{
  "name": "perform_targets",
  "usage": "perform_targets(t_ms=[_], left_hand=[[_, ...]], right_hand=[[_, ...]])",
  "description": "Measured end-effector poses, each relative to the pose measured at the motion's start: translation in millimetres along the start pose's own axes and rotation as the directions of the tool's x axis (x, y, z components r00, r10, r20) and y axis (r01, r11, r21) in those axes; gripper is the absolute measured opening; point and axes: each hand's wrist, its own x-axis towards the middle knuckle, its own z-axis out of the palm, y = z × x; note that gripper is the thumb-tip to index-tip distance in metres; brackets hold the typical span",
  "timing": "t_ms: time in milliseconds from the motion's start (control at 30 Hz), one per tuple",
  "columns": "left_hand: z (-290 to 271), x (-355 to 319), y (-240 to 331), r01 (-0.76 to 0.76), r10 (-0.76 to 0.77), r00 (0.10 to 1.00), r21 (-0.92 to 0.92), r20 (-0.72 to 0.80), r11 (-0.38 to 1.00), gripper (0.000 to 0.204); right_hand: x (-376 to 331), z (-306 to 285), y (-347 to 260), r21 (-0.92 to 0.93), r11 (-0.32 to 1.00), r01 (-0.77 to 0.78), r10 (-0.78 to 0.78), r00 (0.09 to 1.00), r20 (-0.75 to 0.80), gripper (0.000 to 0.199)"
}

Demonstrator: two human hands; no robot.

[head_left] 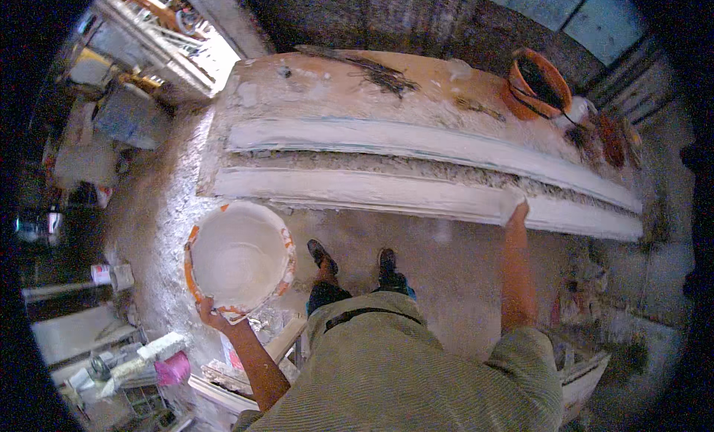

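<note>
The fingers of the right hand (pixel 515 207) are coated white and merge with the near plaster strip (pixel 416 195); whether they grip anything cannot be told. The left hand (pixel 210 311) is largely hidden under the rim of the white-filled bucket (pixel 239 257); only its fingers at the rim show. Both upper arms are covered by the shirt (pixel 401 372), which the lower edge cuts off. The dark contents of the orange bucket (pixel 537 82) at far right are not identifiable. Small items beside it are blurred. Clutter on the floor at left (pixel 134 358) is too dim and small to identify.
</note>
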Motion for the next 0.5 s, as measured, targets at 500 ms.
perform_targets(t_ms=[500], left_hand=[[-68, 22, -7, -0.039, 0.124, 0.93, 0.244, -0.347, 0.969, 0.028]], right_hand=[[-15, 61, -385, 0.599, 0.653, 0.464, -0.569, 0.822, -0.018, 0.039]])
